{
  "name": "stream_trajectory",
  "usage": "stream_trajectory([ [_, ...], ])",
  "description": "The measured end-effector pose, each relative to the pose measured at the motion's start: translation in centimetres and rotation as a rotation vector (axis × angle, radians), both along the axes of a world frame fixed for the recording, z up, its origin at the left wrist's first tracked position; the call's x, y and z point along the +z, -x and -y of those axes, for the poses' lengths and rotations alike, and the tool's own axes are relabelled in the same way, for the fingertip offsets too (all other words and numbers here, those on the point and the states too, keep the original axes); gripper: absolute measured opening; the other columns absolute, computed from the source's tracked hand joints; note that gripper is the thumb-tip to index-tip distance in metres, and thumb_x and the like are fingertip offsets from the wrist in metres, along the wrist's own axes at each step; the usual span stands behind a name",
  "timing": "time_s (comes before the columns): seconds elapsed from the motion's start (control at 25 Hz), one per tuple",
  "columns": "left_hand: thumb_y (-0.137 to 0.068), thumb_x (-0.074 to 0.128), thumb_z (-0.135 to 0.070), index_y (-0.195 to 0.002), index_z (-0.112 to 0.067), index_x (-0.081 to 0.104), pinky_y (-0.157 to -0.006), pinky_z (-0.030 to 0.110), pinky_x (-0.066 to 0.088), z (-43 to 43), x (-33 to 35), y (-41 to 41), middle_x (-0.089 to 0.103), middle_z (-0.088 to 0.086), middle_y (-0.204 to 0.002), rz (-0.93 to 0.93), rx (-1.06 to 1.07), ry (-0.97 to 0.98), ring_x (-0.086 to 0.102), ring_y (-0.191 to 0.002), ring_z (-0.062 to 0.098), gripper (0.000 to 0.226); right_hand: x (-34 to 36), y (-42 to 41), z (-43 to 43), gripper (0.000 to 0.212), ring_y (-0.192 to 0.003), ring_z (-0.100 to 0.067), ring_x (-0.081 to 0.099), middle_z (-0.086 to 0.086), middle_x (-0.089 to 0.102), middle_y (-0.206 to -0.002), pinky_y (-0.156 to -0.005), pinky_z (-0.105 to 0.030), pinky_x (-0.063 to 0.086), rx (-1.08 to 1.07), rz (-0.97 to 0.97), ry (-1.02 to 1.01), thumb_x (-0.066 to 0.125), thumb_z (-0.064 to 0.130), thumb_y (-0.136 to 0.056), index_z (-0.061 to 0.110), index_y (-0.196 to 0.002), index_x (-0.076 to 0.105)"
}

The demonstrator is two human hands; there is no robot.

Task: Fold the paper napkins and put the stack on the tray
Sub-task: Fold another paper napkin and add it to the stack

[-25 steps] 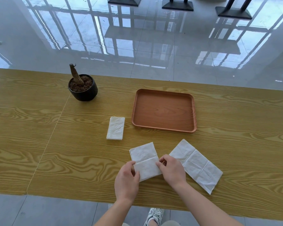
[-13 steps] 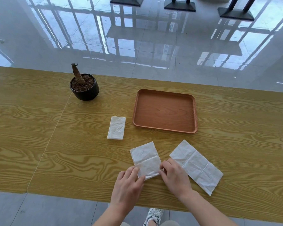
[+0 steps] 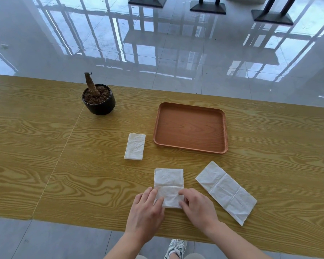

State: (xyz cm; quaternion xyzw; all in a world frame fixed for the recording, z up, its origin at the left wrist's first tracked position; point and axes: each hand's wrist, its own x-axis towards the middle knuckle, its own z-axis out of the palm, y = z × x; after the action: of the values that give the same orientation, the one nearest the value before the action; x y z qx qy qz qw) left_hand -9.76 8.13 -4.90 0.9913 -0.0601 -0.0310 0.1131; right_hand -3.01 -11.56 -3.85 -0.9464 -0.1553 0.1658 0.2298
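Note:
A white napkin (image 3: 168,181), folded once with a crease across its middle, lies on the wooden table (image 3: 45,174) in front of me. My left hand (image 3: 145,212) holds its near left corner and my right hand (image 3: 197,207) pinches its near right corner. To the right, an unfolded napkin (image 3: 226,191) lies flat and slanted, touched by neither hand. A small stack of folded napkins (image 3: 135,146) sits left of the brown tray (image 3: 190,149), which holds nothing.
A black pot with a dry stem (image 3: 99,99) stands at the back left of the table. The table's near edge runs just below my wrists. Beyond the far edge is glossy tiled floor with chair bases.
The napkin under my hands has turned from slanted to square with the table. Both hands slid from its sides down to its near corners.

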Motion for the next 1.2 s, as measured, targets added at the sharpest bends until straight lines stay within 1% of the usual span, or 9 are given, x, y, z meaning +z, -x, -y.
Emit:
stream_trajectory([
  [0.12, -0.087, 0.059, -0.035, -0.097, -0.023, 0.067, -0.083, 0.04, 0.052, 0.0, 0.5, -0.5, 0.065, 0.004, -0.119, 0.0, 0.044, 0.088, 0.061, -0.111, 0.024, 0.018, 0.5, -1.6, -0.6, 0.022, -0.08, -0.009, 0.061, 0.014, 0.06, -0.086, -0.071, -0.028, 0.052, -0.067, 0.031, -0.055, 0.062, 0.031, -0.094, 0.027, -0.115, 0.066],
  [0.24, -0.087, 0.067, -0.029, -0.103, -0.02, 0.07, -0.072, 0.033, 0.05, -0.3, 1.3, -2.6, 0.063, -0.004, -0.101, 0.006, 0.255, 0.281, 0.062, -0.09, 0.018, 0.018, 1.0, -4.5, -1.5, 0.021, -0.082, -0.017, 0.062, 0.008, 0.063, -0.092, -0.071, -0.037, 0.054, -0.165, 0.061, -0.052, 0.06, 0.029, -0.096, 0.022, -0.114, 0.067],
  [0.36, -0.093, 0.062, -0.035, -0.122, -0.021, 0.063, -0.072, 0.029, 0.05, -0.9, 1.8, -6.0, 0.06, -0.005, -0.11, -0.09, 0.421, 0.34, 0.06, -0.093, 0.013, 0.032, 1.1, -6.7, -2.2, 0.024, -0.088, -0.022, 0.062, 0.003, 0.062, -0.101, -0.074, -0.039, 0.054, -0.155, 0.023, 0.028, 0.056, 0.031, -0.097, 0.02, -0.117, 0.065],
  [0.56, -0.089, 0.065, -0.047, -0.131, -0.023, 0.056, -0.07, 0.028, 0.046, -1.7, 1.9, -9.9, 0.055, -0.003, -0.115, -0.251, 0.514, 0.325, 0.06, -0.092, 0.015, 0.049, 1.1, -7.9, -2.8, 0.015, -0.083, -0.021, 0.061, 0.004, 0.058, -0.093, -0.068, -0.036, 0.052, -0.055, 0.035, 0.163, 0.053, 0.028, -0.097, 0.019, -0.099, 0.064],
  [0.76, -0.085, 0.071, -0.038, -0.119, -0.028, 0.06, -0.061, 0.028, 0.049, -1.7, 1.6, -10.7, 0.053, -0.006, -0.109, -0.281, 0.491, 0.304, 0.059, -0.078, 0.012, 0.037, 1.3, -8.4, -2.8, 0.007, -0.081, -0.019, 0.057, 0.005, 0.056, -0.091, -0.067, -0.034, 0.049, -0.098, -0.015, 0.085, 0.057, 0.017, -0.091, 0.021, -0.087, 0.061],
  [0.84, -0.083, 0.07, -0.036, -0.117, -0.028, 0.06, -0.061, 0.028, 0.049, -1.7, 1.6, -10.9, 0.052, -0.006, -0.107, -0.294, 0.486, 0.316, 0.058, -0.08, 0.013, 0.036, 1.5, -8.5, -2.8, 0.009, -0.08, -0.019, 0.057, 0.005, 0.06, -0.087, -0.066, -0.034, 0.048, -0.115, -0.036, 0.044, 0.058, 0.012, -0.087, 0.019, -0.081, 0.061],
  [0.96, -0.084, 0.068, -0.037, -0.112, -0.029, 0.062, -0.066, 0.03, 0.05, -1.8, 1.8, -11.2, 0.053, -0.005, -0.104, -0.297, 0.483, 0.371, 0.058, -0.086, 0.014, 0.03, 1.9, -8.5, -2.6, 0.008, -0.075, -0.018, 0.06, 0.004, 0.067, -0.077, -0.067, -0.036, 0.051, -0.142, -0.043, -0.074, 0.064, 0.008, -0.082, 0.016, -0.079, 0.063],
  [1.08, -0.087, 0.069, -0.034, -0.095, -0.028, 0.071, -0.069, 0.03, 0.052, -2.1, 2.0, -11.2, 0.053, -0.009, -0.092, -0.224, 0.454, 0.438, 0.059, -0.084, 0.013, 0.01, 2.4, -8.1, -2.3, 0.007, -0.076, -0.014, 0.063, 0.006, 0.069, -0.078, -0.071, -0.033, 0.054, -0.146, -0.036, -0.173, 0.069, 0.009, -0.083, 0.015, -0.085, 0.07],
  [1.2, -0.086, 0.072, -0.031, -0.085, -0.027, 0.072, -0.066, 0.03, 0.051, -2.2, 2.6, -10.5, 0.052, -0.011, -0.084, -0.147, 0.405, 0.473, 0.057, -0.077, 0.01, 0.003, 2.7, -7.3, -1.9, 0.009, -0.075, -0.011, 0.06, 0.005, 0.067, -0.082, -0.072, -0.033, 0.054, -0.144, -0.014, -0.196, 0.07, 0.007, -0.083, 0.016, -0.082, 0.073],
])
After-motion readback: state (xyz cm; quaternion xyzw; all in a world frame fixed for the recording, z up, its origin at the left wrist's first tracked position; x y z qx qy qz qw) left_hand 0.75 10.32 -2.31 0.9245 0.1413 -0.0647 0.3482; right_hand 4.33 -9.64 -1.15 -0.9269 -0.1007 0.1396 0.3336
